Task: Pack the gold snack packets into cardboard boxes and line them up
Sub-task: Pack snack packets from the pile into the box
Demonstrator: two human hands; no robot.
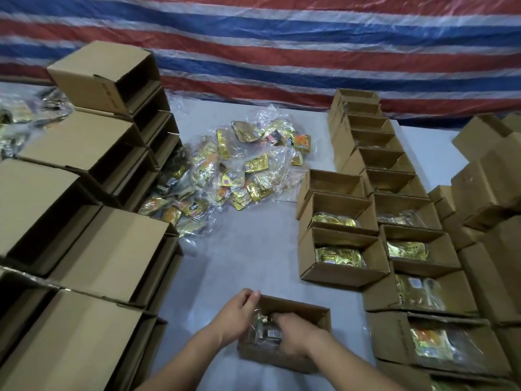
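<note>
Cardboard box opening faces up, long axis left-right; both hands inside.

Two hands are seen, the left hand and the right hand, both in one open cardboard box. Two rows of open boxes are lined up on the right: three in the short row and about ten in the long row, the far ones hard to separate. One loose heap of gold packets in clear plastic is seen; its packets are too many and too tangled to be counted. The stacked boxes on the left cannot be counted exactly.
</note>
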